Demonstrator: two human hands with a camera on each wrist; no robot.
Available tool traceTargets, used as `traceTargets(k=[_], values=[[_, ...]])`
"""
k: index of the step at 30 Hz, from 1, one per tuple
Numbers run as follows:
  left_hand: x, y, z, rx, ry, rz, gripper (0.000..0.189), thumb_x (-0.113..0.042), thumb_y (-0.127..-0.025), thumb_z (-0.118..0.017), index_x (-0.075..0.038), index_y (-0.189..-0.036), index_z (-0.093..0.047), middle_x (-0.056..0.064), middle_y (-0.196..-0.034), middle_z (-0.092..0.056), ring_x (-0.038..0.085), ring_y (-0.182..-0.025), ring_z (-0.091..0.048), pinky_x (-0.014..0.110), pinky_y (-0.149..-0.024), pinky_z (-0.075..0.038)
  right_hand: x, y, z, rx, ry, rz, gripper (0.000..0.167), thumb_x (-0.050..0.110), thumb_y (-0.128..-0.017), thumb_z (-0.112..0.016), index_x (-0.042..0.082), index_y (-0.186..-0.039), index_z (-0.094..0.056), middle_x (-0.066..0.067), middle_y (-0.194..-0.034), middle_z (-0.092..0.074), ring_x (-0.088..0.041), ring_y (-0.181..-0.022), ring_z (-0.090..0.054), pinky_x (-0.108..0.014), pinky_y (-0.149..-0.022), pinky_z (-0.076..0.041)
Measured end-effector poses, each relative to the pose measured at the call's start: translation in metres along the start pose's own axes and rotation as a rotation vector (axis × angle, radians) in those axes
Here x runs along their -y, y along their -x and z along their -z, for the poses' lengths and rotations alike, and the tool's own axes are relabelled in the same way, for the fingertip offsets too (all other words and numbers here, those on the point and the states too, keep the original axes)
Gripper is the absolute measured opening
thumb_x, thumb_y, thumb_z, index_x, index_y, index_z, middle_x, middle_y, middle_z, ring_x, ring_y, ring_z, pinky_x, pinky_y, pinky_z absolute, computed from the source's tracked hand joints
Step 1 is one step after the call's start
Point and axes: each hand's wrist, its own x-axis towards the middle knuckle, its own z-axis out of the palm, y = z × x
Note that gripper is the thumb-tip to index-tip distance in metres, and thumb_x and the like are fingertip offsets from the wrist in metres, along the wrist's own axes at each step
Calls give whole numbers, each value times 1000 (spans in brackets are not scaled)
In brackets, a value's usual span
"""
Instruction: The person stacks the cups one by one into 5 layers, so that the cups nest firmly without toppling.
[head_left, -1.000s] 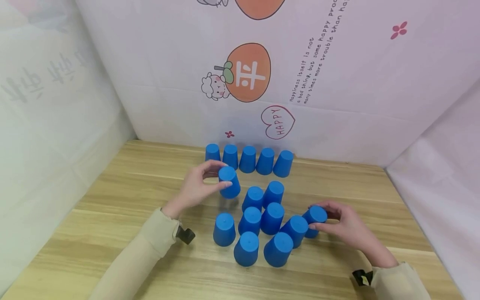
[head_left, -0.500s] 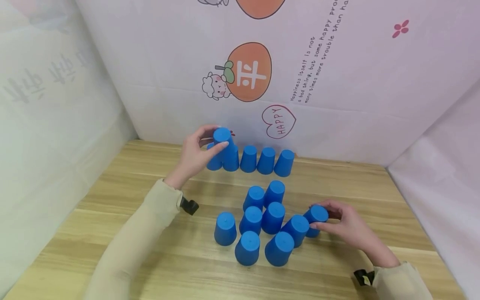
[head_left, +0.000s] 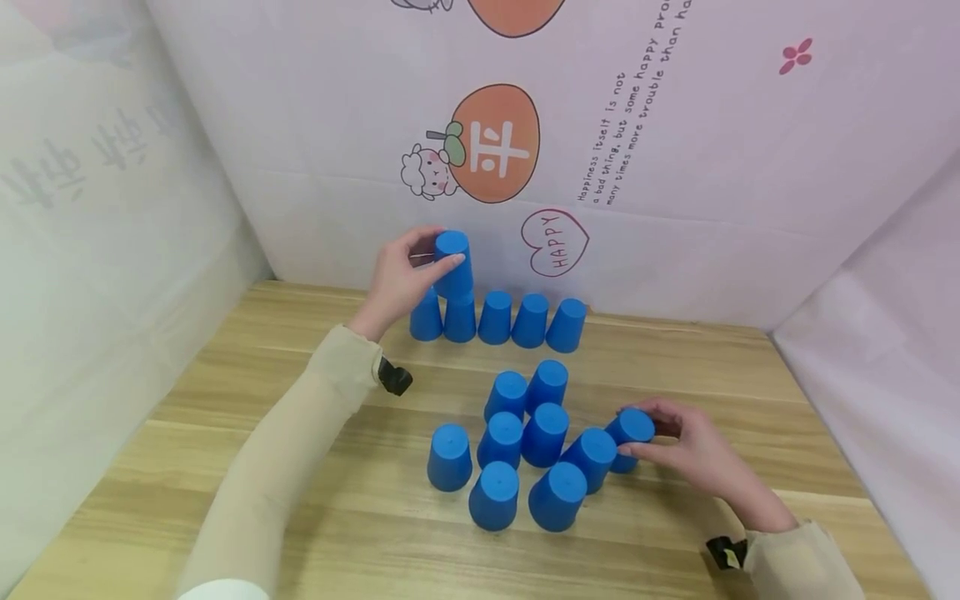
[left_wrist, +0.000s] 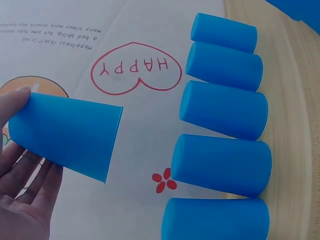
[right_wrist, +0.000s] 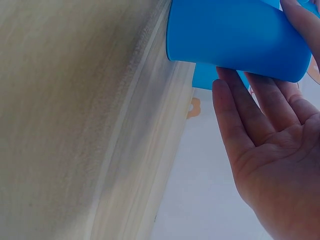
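My left hand [head_left: 405,273] pinches an upside-down blue cup [head_left: 453,265] between thumb and fingers. In the left wrist view that held cup [left_wrist: 67,132] hangs apart from a row of blue cups [left_wrist: 222,162]. The head view has it over the left end of this back row [head_left: 495,318], overlapping the second cup from the left. At the right, my right hand [head_left: 693,446] has thumb and fingers around another upside-down blue cup [head_left: 632,437], low by the tabletop. The right wrist view shows this cup [right_wrist: 235,37] from the side, fingertips on its wall.
Several upside-down blue cups [head_left: 547,435] stand grouped mid-table between the hands, with one cup [head_left: 450,457] a little apart on their left. A printed white cloth wall [head_left: 337,208] rises right behind the back row. More cloth borders the wooden table [head_left: 360,533] at both sides.
My left hand has carried its cup from beside the middle group back and up to above the back row. The right hand has stayed in place on its cup.
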Motion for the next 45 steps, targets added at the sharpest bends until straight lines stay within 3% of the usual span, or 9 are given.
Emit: traceTargets(k=[20,29,34,38,41,45], values=[[38,-7,-9,16,-24,63,57,-28,-99,-71,-3,-147,-53,13,-145,-56,31,-130,-55,44,-108,-44,-1,0,-1,-2,8,-18,42,23,-87,-84,7,-123,-68,-1,-113,-72,-16,-101,-69,-26,-86,-55],[43,-9,-8,7,-58,107,59,-33,-100,-68,-6,-149,-50,14,-144,-56,30,-131,-54,44,-108,-44,1,0,-2,-1,-18,14,41,16,-87,-84,6,-124,-68,-3,-115,-72,-15,-101,-69,-26,-86,-56],[42,-9,-8,-6,-65,114,66,-39,-98,-70,-9,-152,-46,11,-149,-52,27,-135,-50,41,-111,-41,0,0,-2,-5,-21,8,41,17,-87,-84,6,-123,-68,-3,-115,-72,-15,-100,-69,-25,-85,-56],[35,-5,-5,-62,-67,107,79,-51,-92,-73,-15,-155,-42,3,-156,-45,21,-142,-41,40,-115,-35,0,0,-2,-1,-32,-3,42,17,-87,-84,6,-124,-68,-4,-115,-71,-16,-101,-69,-25,-86,-55],[22,3,-2,-99,-66,61,81,-54,-89,-75,-16,-154,-44,-1,-156,-44,18,-143,-38,42,-116,-34,0,-1,-3,2,-39,-2,42,17,-87,-84,6,-125,-68,-4,-116,-71,-16,-101,-69,-25,-86,-55],[2,20,1,-76,-68,-25,78,-50,-89,-77,-16,-152,-47,-3,-154,-47,16,-142,-40,41,-116,-34,1,-1,-3,0,-41,5,42,16,-87,-83,6,-124,-68,-4,-116,-71,-15,-102,-69,-25,-86,-55]])
